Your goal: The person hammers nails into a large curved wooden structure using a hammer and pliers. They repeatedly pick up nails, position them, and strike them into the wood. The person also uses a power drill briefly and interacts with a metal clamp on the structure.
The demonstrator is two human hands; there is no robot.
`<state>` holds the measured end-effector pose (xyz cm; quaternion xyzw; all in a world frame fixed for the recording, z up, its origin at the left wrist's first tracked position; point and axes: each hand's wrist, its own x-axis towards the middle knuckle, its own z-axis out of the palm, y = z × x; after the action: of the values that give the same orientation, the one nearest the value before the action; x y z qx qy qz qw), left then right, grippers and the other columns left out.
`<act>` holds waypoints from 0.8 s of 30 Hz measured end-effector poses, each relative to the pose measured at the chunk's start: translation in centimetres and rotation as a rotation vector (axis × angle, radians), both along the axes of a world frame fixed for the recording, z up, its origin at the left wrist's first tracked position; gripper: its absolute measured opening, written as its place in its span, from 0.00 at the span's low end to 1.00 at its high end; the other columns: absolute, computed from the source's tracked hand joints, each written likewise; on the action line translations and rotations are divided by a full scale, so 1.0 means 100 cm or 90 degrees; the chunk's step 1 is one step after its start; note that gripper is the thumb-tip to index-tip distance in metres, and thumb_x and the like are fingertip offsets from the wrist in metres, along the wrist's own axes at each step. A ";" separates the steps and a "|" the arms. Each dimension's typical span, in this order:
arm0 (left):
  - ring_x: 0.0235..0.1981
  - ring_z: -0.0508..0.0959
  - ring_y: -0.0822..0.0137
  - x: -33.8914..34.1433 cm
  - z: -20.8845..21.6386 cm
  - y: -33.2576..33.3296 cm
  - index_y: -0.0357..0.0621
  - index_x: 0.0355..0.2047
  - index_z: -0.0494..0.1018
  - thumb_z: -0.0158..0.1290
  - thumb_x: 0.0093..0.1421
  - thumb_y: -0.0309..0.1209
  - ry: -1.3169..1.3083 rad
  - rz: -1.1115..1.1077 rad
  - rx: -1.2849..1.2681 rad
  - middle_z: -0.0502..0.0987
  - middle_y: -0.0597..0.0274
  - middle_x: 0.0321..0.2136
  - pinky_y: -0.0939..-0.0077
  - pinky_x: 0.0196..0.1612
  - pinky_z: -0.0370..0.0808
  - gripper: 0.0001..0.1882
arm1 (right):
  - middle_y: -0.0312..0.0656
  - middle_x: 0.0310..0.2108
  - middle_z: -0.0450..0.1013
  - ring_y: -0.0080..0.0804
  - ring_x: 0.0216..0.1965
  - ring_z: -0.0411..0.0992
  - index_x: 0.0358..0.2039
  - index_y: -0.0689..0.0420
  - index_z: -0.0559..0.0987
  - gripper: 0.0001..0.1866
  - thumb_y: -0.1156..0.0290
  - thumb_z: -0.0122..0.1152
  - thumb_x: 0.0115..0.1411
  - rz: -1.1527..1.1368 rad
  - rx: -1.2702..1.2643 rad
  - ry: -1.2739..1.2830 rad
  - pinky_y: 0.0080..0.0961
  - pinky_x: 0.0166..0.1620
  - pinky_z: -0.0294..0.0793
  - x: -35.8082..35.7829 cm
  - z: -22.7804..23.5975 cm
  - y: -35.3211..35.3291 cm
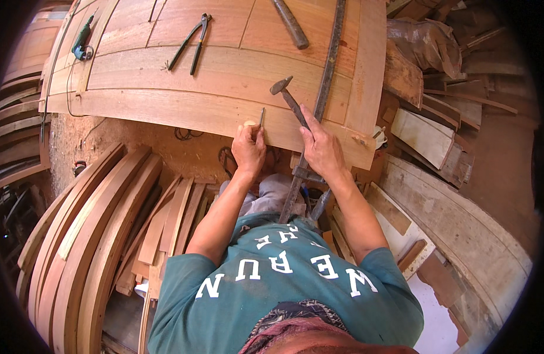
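Note:
My left hand [248, 146] is closed at the near edge of a large wooden panel [183, 106], pinching a thin metal nail [262, 114] that points up. Close by on the right, my right hand [323, 147] is wrapped round the handle of a hammer [292, 101]. The hammer's head is raised at the upper left of that hand, apart from the nail. A long metal bar clamp [331, 65] runs across the panel beside my right hand. Farther off on the panel lie pincers [192, 44] with their handles spread.
A green power drill [82, 42] with a cord lies at the panel's far left. A dark round bar [291, 25] rests at the far edge. Curved planks [101, 248] are stacked at the lower left. Boards and offcuts [425, 133] crowd the right side.

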<state>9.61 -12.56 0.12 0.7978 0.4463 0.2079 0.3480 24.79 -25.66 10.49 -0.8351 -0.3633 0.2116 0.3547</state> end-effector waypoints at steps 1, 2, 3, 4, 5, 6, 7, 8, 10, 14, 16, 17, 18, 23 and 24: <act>0.34 0.82 0.49 0.001 0.000 -0.001 0.43 0.37 0.82 0.65 0.64 0.33 0.010 0.007 -0.007 0.79 0.52 0.34 0.58 0.38 0.78 0.07 | 0.64 0.45 0.79 0.67 0.45 0.78 0.73 0.49 0.67 0.30 0.70 0.58 0.71 0.003 -0.004 0.001 0.54 0.47 0.78 -0.002 -0.001 -0.002; 0.34 0.83 0.49 0.001 0.000 -0.001 0.43 0.38 0.82 0.65 0.64 0.33 0.006 0.007 -0.008 0.79 0.52 0.34 0.58 0.38 0.78 0.07 | 0.64 0.45 0.79 0.67 0.45 0.78 0.73 0.50 0.67 0.30 0.70 0.58 0.71 0.006 -0.008 0.003 0.54 0.47 0.77 -0.003 -0.001 -0.003; 0.34 0.83 0.49 0.001 0.000 -0.001 0.44 0.38 0.83 0.65 0.64 0.34 0.002 0.006 -0.009 0.79 0.52 0.34 0.58 0.38 0.78 0.08 | 0.64 0.44 0.79 0.67 0.45 0.78 0.73 0.50 0.67 0.30 0.70 0.58 0.71 0.006 -0.011 0.007 0.54 0.46 0.77 -0.003 -0.001 -0.003; 0.34 0.83 0.49 0.001 0.000 -0.001 0.44 0.38 0.83 0.65 0.64 0.34 -0.002 0.004 -0.009 0.79 0.52 0.34 0.57 0.38 0.78 0.08 | 0.65 0.44 0.79 0.67 0.44 0.78 0.73 0.49 0.67 0.30 0.71 0.58 0.71 0.007 -0.015 0.012 0.54 0.46 0.77 -0.003 -0.001 -0.003; 0.34 0.83 0.49 0.001 0.000 -0.001 0.44 0.39 0.83 0.65 0.64 0.34 0.004 0.003 -0.008 0.79 0.52 0.34 0.57 0.38 0.78 0.08 | 0.65 0.43 0.79 0.67 0.44 0.78 0.73 0.49 0.67 0.30 0.71 0.58 0.71 0.008 -0.019 0.016 0.54 0.46 0.77 -0.003 0.000 -0.003; 0.34 0.83 0.49 0.002 0.002 -0.001 0.44 0.39 0.84 0.65 0.64 0.34 0.009 0.000 -0.007 0.79 0.52 0.34 0.57 0.38 0.78 0.08 | 0.65 0.43 0.79 0.67 0.44 0.78 0.73 0.49 0.67 0.30 0.71 0.58 0.71 0.010 -0.017 0.018 0.54 0.46 0.77 -0.004 -0.001 -0.003; 0.34 0.83 0.49 0.002 0.003 -0.001 0.45 0.39 0.84 0.65 0.64 0.34 0.015 -0.002 -0.005 0.80 0.52 0.34 0.57 0.38 0.78 0.08 | 0.65 0.43 0.79 0.67 0.44 0.78 0.73 0.49 0.67 0.30 0.71 0.58 0.71 0.012 -0.016 0.020 0.54 0.46 0.77 -0.004 -0.002 -0.004; 0.34 0.83 0.49 0.002 0.003 -0.001 0.45 0.39 0.84 0.65 0.64 0.35 0.018 -0.002 -0.012 0.80 0.52 0.34 0.57 0.38 0.78 0.08 | 0.64 0.42 0.79 0.67 0.43 0.78 0.73 0.49 0.67 0.30 0.71 0.58 0.71 0.014 -0.015 0.021 0.54 0.45 0.77 -0.005 -0.003 -0.004; 0.34 0.83 0.49 0.003 0.004 -0.001 0.45 0.39 0.84 0.65 0.64 0.35 0.021 0.000 -0.024 0.80 0.52 0.35 0.57 0.38 0.78 0.08 | 0.64 0.42 0.79 0.67 0.43 0.79 0.73 0.49 0.67 0.30 0.70 0.58 0.71 0.019 0.001 0.006 0.54 0.45 0.78 -0.005 -0.004 -0.003; 0.34 0.83 0.48 0.003 0.006 -0.001 0.45 0.39 0.84 0.65 0.64 0.34 0.024 0.007 -0.036 0.80 0.51 0.34 0.56 0.38 0.78 0.08 | 0.64 0.42 0.80 0.65 0.42 0.79 0.73 0.47 0.68 0.31 0.71 0.59 0.71 0.032 0.060 -0.043 0.54 0.43 0.79 -0.009 0.009 0.003; 0.34 0.82 0.47 0.003 0.006 -0.002 0.44 0.38 0.83 0.64 0.64 0.35 0.011 0.003 -0.039 0.79 0.51 0.34 0.54 0.38 0.78 0.08 | 0.62 0.43 0.80 0.64 0.42 0.80 0.74 0.45 0.67 0.31 0.70 0.57 0.72 0.011 0.194 -0.107 0.55 0.42 0.80 -0.016 0.018 0.006; 0.35 0.82 0.46 0.004 0.005 -0.001 0.44 0.37 0.82 0.64 0.64 0.33 0.020 -0.004 -0.024 0.79 0.51 0.33 0.53 0.38 0.77 0.07 | 0.62 0.43 0.80 0.63 0.41 0.80 0.74 0.44 0.66 0.31 0.69 0.57 0.72 0.000 0.261 -0.139 0.56 0.42 0.80 -0.018 0.020 0.006; 0.35 0.82 0.45 0.007 0.004 0.000 0.44 0.37 0.82 0.64 0.63 0.32 0.028 -0.014 -0.009 0.79 0.51 0.33 0.52 0.38 0.77 0.06 | 0.60 0.42 0.80 0.63 0.41 0.80 0.75 0.43 0.66 0.31 0.68 0.56 0.72 0.046 0.082 -0.125 0.56 0.41 0.81 -0.018 0.012 0.005; 0.36 0.81 0.42 0.015 0.007 0.012 0.43 0.34 0.78 0.62 0.63 0.29 0.035 -0.041 0.015 0.78 0.49 0.33 0.48 0.39 0.76 0.05 | 0.53 0.39 0.79 0.61 0.36 0.81 0.76 0.41 0.63 0.31 0.64 0.53 0.74 0.108 -0.178 -0.085 0.57 0.39 0.82 -0.013 -0.016 -0.009; 0.37 0.81 0.41 0.016 0.012 0.012 0.43 0.34 0.78 0.62 0.64 0.29 0.036 -0.041 0.008 0.78 0.48 0.33 0.48 0.39 0.76 0.05 | 0.54 0.39 0.78 0.61 0.34 0.80 0.76 0.41 0.63 0.31 0.64 0.53 0.74 0.082 -0.110 -0.112 0.57 0.39 0.82 -0.017 -0.001 -0.005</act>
<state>11.17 -11.36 1.33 0.8194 0.4285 0.1767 0.3372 23.06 -26.15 10.38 -0.8529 -0.4260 0.1906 0.2342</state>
